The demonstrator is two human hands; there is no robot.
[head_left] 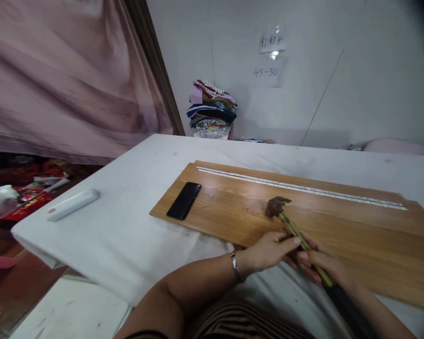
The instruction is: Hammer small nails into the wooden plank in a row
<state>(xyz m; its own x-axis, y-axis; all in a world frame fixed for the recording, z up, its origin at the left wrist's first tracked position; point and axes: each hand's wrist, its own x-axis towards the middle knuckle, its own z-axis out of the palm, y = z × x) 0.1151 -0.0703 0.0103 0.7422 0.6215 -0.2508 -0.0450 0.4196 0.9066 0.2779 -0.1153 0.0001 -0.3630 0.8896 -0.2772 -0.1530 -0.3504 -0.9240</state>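
A claw hammer (277,207) with a rusty head, a yellowish shaft and a dark grip slants over the wooden board (367,235). My right hand (327,263) is wrapped round the shaft below its middle. Nearer the head, my left hand (273,249), with a silver bracelet at the wrist, has its thumb on the shaft and its fingers closed about it; part of them is hidden. Just left of the hammer head, several small nail heads or dots (253,211) show in the board. A few loose nails (208,196) lie farther left.
A black phone (184,200) lies on the board's left end, and two pale strips (297,187) run along its far side. The board rests on a white-covered table (127,188). On the table's left is a white elongated object (73,204). Folded clothes (212,110) are stacked behind.
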